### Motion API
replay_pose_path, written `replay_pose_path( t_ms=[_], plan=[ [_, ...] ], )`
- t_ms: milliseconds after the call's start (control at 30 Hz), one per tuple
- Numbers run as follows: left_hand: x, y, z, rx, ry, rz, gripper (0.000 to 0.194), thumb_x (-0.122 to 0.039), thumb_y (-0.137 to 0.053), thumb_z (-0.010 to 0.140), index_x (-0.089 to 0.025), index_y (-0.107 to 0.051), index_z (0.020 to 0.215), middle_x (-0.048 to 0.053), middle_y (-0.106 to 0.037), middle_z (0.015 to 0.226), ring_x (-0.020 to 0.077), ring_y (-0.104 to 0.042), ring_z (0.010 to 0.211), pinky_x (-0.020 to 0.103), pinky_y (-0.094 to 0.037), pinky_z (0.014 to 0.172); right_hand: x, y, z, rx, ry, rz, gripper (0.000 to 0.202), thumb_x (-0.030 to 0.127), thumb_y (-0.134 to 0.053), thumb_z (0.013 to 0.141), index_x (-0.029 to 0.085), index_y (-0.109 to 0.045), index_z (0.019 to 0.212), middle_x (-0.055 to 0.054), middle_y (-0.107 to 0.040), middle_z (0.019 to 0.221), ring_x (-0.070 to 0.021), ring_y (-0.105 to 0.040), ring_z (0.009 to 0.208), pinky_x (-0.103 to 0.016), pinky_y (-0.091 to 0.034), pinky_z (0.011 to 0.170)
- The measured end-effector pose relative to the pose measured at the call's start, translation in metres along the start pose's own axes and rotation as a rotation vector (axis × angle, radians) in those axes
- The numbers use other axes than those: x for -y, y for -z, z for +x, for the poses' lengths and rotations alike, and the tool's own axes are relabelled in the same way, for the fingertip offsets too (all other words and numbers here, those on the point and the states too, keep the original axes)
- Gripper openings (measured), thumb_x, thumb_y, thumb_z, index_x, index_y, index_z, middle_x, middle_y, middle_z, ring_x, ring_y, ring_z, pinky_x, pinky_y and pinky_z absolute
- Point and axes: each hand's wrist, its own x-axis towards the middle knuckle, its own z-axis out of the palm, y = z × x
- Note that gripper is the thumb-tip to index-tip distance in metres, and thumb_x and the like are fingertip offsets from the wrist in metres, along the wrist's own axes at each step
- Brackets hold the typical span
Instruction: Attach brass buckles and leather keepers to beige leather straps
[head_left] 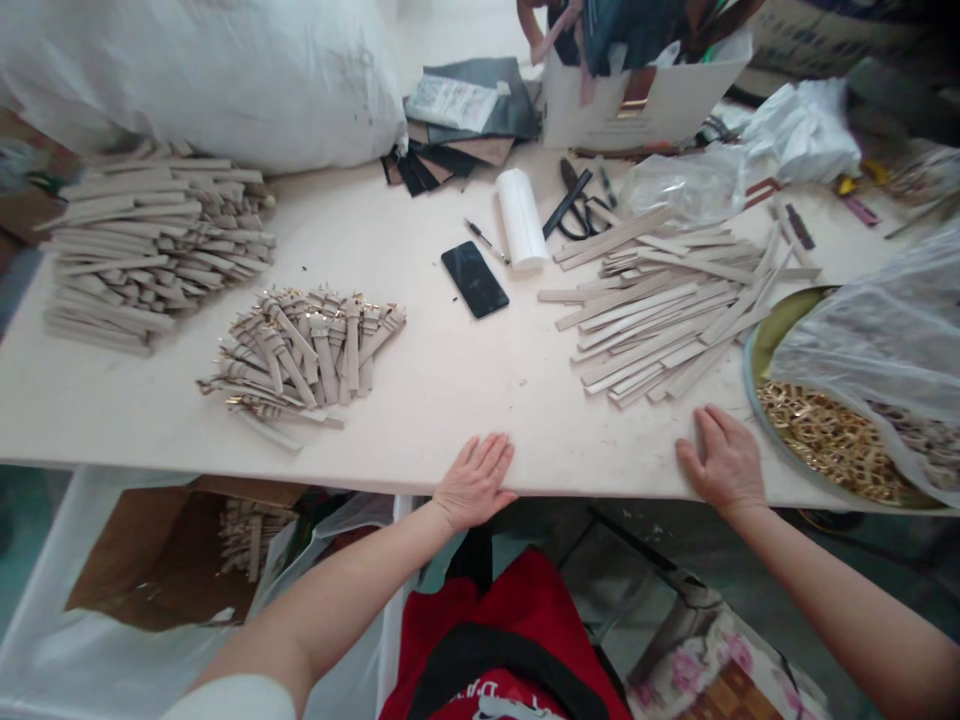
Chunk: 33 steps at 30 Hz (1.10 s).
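My left hand [476, 482] lies flat on the front edge of the pale table [420, 420], fingers stretched out and holding nothing. Near the same edge, further right, my right hand [721, 458] rests on the tabletop with its fingers partly curled and a little apart; nothing shows in it. Just beyond it is a loose pile of beige strips [667, 320]. A round tray [756, 400] of gold metal pieces [825, 440], partly covered by clear plastic, stands to its right. Strips with gold fittings [322, 345] lie beyond and left of my left hand.
Stacked beige strips [157, 240] lie at the left before a large white bag [225, 80]. A phone [475, 278], pen [486, 241], white roll [521, 220] and scissors [577, 205] lie mid-table. Behind stands a white box [637, 115]. Below the edge is an open carton [157, 550].
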Motion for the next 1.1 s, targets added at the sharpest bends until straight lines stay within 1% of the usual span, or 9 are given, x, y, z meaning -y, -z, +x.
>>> replay_pose_path(
  t_ms=[133, 233, 333, 500, 600, 700, 800, 933, 1100],
  plan=[
    [-0.055, -0.019, 0.021, -0.007, -0.142, 0.005, 0.059, -0.043, -0.034, 0.086, -0.009, -0.033, 0.133, 0.012, -0.027, 0.142, 0.0246, -0.021, 0.132, 0.040, -0.014, 0.108, -0.002, -0.002, 0.001, -0.022, 0.013, 0.001, 0.055, 0.039, -0.045, 0.079, 0.005, -0.045, 0.122, -0.020, -0.046, 0.125, -0.0312, -0.042, 0.114, -0.044, -0.034, 0.094],
    [-0.078, -0.025, 0.034, -0.012, -0.210, 0.004, 0.059, -0.044, -0.035, 0.086, -0.010, -0.033, 0.133, 0.011, -0.026, 0.143, 0.0234, -0.020, 0.132, 0.038, -0.015, 0.109, -0.004, -0.003, 0.000, -0.026, 0.013, 0.004, 0.054, 0.038, -0.047, 0.078, 0.005, -0.047, 0.120, -0.020, -0.046, 0.125, -0.0313, -0.044, 0.112, -0.044, -0.035, 0.094],
    [-0.067, -0.024, 0.025, -0.007, -0.082, 0.029, 0.060, -0.047, -0.035, 0.085, -0.012, -0.034, 0.133, 0.009, -0.031, 0.141, 0.0217, -0.022, 0.132, 0.037, -0.017, 0.108, -0.004, -0.003, -0.001, -0.023, -0.014, 0.038, 0.053, 0.037, -0.048, 0.078, 0.008, -0.046, 0.122, -0.019, -0.046, 0.126, -0.0313, -0.043, 0.112, -0.046, -0.033, 0.094],
    [-0.022, -0.012, -0.019, -0.093, 0.368, 0.173, 0.066, -0.043, -0.042, 0.083, -0.002, -0.028, 0.134, 0.022, -0.029, 0.139, 0.0290, -0.023, 0.131, 0.046, -0.021, 0.105, 0.001, 0.002, 0.006, 0.006, -0.098, 0.181, 0.049, 0.033, -0.047, 0.080, 0.009, -0.045, 0.123, -0.017, -0.044, 0.128, -0.0311, -0.038, 0.117, -0.047, -0.026, 0.098],
    [-0.022, -0.013, -0.022, -0.149, 0.357, 0.203, 0.072, -0.042, -0.044, 0.082, 0.000, -0.022, 0.135, 0.026, -0.024, 0.139, 0.0330, -0.019, 0.131, 0.052, -0.022, 0.102, 0.005, 0.008, 0.008, -0.040, -0.159, 0.312, 0.044, 0.030, -0.045, 0.081, 0.008, -0.048, 0.120, -0.017, -0.046, 0.127, -0.0312, -0.038, 0.115, -0.048, -0.025, 0.097],
    [-0.052, -0.021, 0.007, -0.110, 0.155, 0.177, 0.072, -0.042, -0.047, 0.080, -0.001, -0.025, 0.134, 0.026, -0.023, 0.140, 0.0338, -0.019, 0.131, 0.053, -0.023, 0.102, 0.018, 0.016, -0.007, -0.071, -0.276, 0.416, 0.042, 0.026, -0.040, 0.085, 0.009, -0.045, 0.123, -0.014, -0.043, 0.131, -0.0297, -0.034, 0.119, -0.048, -0.021, 0.099],
    [-0.099, -0.031, 0.058, -0.044, -0.106, 0.173, 0.067, -0.039, -0.047, 0.080, -0.001, -0.030, 0.133, 0.024, -0.027, 0.139, 0.0326, -0.022, 0.131, 0.050, -0.024, 0.103, 0.045, 0.018, -0.056, -0.045, -0.264, 0.477, 0.047, 0.032, -0.039, 0.086, 0.010, -0.039, 0.128, -0.012, -0.038, 0.137, -0.0288, -0.025, 0.126, -0.049, -0.015, 0.102],
    [-0.161, -0.040, 0.137, 0.008, -0.396, 0.211, 0.061, -0.033, -0.046, 0.082, -0.001, -0.033, 0.132, 0.022, -0.027, 0.140, 0.0307, -0.020, 0.131, 0.046, -0.023, 0.105, 0.060, 0.006, -0.187, 0.070, -0.178, 0.561, 0.047, 0.033, -0.044, 0.083, 0.016, -0.042, 0.126, -0.010, -0.045, 0.132, -0.0242, -0.034, 0.123, -0.045, -0.021, 0.103],
    [-0.233, -0.046, 0.229, 0.112, -0.767, 0.247, 0.050, -0.020, -0.040, 0.084, -0.011, -0.036, 0.132, 0.013, -0.031, 0.140, 0.0253, -0.023, 0.131, 0.042, -0.022, 0.107, -0.014, -0.013, -0.388, 0.120, -0.704, 0.339, 0.038, 0.022, -0.040, 0.082, 0.012, -0.053, 0.116, -0.015, -0.055, 0.120, -0.0257, -0.046, 0.113, -0.045, -0.030, 0.096]
  ],
)
